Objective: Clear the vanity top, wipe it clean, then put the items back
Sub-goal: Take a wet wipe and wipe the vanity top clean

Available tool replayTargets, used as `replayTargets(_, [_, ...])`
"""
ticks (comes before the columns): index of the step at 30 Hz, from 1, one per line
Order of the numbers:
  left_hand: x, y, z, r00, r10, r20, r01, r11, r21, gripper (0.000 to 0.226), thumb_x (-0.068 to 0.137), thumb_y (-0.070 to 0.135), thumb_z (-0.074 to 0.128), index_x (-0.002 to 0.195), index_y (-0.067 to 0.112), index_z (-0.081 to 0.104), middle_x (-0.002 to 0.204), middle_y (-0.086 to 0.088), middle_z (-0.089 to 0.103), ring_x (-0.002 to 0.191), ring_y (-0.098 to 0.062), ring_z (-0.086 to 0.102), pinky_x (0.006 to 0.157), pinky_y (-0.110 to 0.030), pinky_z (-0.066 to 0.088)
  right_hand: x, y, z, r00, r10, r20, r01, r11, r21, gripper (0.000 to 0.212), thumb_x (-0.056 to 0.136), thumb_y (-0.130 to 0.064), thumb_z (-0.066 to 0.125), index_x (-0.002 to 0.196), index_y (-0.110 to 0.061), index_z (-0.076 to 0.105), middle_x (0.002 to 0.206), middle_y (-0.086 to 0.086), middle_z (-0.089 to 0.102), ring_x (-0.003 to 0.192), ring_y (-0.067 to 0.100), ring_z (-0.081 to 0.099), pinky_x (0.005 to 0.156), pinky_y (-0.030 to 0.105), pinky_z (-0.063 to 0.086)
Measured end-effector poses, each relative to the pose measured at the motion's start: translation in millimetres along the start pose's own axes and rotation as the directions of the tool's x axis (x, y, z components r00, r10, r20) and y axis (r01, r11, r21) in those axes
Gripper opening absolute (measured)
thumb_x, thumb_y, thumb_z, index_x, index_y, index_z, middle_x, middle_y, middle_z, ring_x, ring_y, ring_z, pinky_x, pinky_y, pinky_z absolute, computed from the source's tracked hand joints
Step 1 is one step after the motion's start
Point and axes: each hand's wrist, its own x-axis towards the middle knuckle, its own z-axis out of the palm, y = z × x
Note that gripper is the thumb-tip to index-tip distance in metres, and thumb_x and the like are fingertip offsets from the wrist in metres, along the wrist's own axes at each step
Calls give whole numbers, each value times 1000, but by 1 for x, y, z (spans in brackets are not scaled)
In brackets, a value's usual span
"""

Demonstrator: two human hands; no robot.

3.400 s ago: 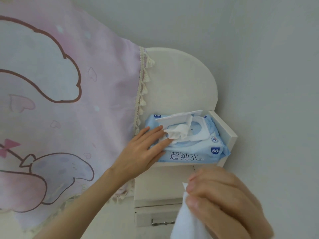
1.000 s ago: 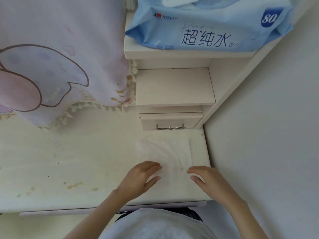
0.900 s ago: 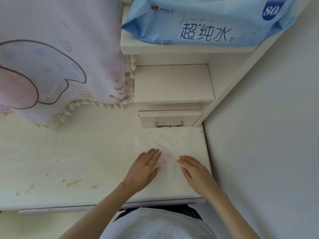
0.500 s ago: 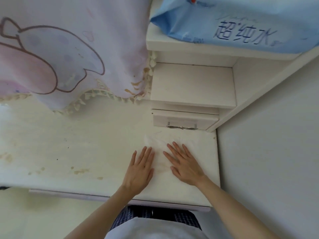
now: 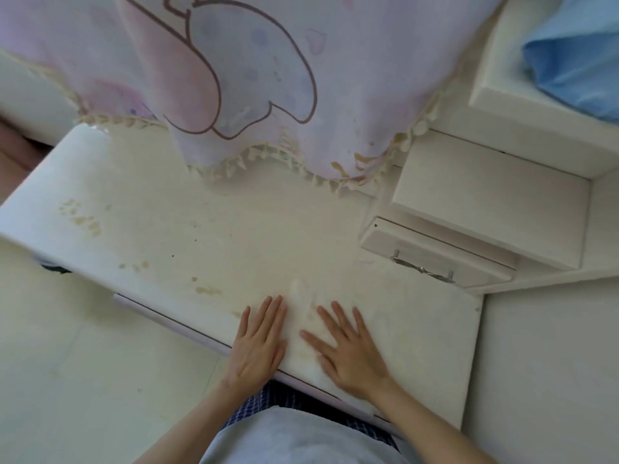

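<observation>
The cream vanity top [image 5: 234, 236] carries yellowish stains at its left end [image 5: 80, 219] and near the front edge [image 5: 206, 289]. A thin white wet wipe [image 5: 301, 296] lies spread flat on it near the front edge, hard to tell from the surface. My left hand [image 5: 258, 343] and my right hand [image 5: 348, 349] lie palm down on the wipe, side by side, fingers straight and apart. Neither hand grips anything. A blue pack of wet wipes [image 5: 576, 61] lies on the upper shelf at the top right.
A pink cartoon-print cloth [image 5: 251, 78] with a tasselled fringe hangs over the back of the vanity. At the right stand a small drawer with a metal handle [image 5: 432, 259] and a low shelf [image 5: 485, 195] above it. A wall runs along the right side.
Both hands have flattened on the wipe and slid with it toward the front edge and leftward. My view has swung left, showing more of the stained top.
</observation>
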Motion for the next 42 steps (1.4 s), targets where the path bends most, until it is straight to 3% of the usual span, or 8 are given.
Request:
replayTargets(6, [-7, -9, 15, 1000, 12, 8, -13, 1000, 14, 54, 100, 35, 21, 144, 3, 27, 157, -6, 9, 143, -24, 15, 114, -45, 12, 13, 59, -15, 900, 430, -72, -432, 902, -3, 48, 93, -37, 31, 141, -39, 34, 153, 3, 29, 141, 32, 24, 112, 52, 15])
replayTargets(10, [-8, -8, 14, 1000, 6, -29, -6, 1000, -7, 55, 100, 34, 19, 147, 6, 19, 157, -5, 7, 143, -23, 13, 114, -44, 11, -42, 46, -7, 843, 534, -65, -533, 846, 31, 50, 98, -38, 13, 147, -32, 21, 154, 10, 23, 143, 34, 14, 111, 57, 17])
replayTargets(18, [-31, 2, 13, 998, 15, -55, -14, 1000, 27, 51, 100, 32, 20, 143, 4, 26, 157, -5, 8, 143, -23, 14, 114, -44, 11, 36, 12, -2, 994, 89, -62, -90, 996, -15, 59, 85, -32, 41, 143, -24, 36, 153, 7, 28, 142, 30, 19, 111, 55, 14])
replayTargets(24, [-54, 24, 23, 999, -31, -17, 32, 999, 32, 51, 100, 30, 22, 140, 3, 36, 152, -10, 27, 141, -26, 20, 113, -47, 15, 5, 79, -17, 910, 400, -109, -402, 916, 1, 54, 89, -30, 33, 143, -25, 37, 150, 8, 33, 141, 32, 23, 110, 56, 18])
replayTargets(28, [-59, 33, 28, 995, -95, 0, 95, 995, 7, 51, 101, 31, 19, 141, 3, 36, 149, -13, 32, 140, -28, 23, 112, -48, 17, -36, 40, -4, 936, 338, -98, -340, 940, -1, 56, 89, -32, 32, 144, -23, 33, 152, 11, 29, 141, 35, 19, 109, 60, 16])
replayTargets(33, [-57, 37, 30, 990, -140, 7, 140, 990, 14, 52, 100, 32, 22, 143, 3, 31, 152, -12, 27, 141, -27, 20, 113, -47, 16, 20, 14, -5, 998, 53, -43, -54, 998, -17, 54, 89, -33, 37, 143, -29, 36, 151, 6, 33, 141, 31, 22, 111, 57, 16])
replayTargets(38, [-58, 42, 28, 988, -155, 7, 155, 988, 18, 53, 98, 31, 26, 144, 4, 29, 153, -12, 24, 141, -27, 19, 113, -46, 16, 3, 63, -12, 928, 371, -46, -372, 928, -23, 51, 90, -40, 30, 140, -36, 38, 150, 7, 35, 140, 41, 20, 108, 60, 11])
replayTargets(42, [-59, 39, 25, 989, -148, 8, 148, 989, 15, 52, 99, 31, 25, 144, 4, 31, 153, -12, 24, 141, -27, 20, 113, -47, 16, -33, 68, -9, 917, 398, -28, -398, 917, -9, 54, 97, -44, 6, 145, -30, 28, 152, 12, 28, 142, 37, 16, 111, 59, 15])
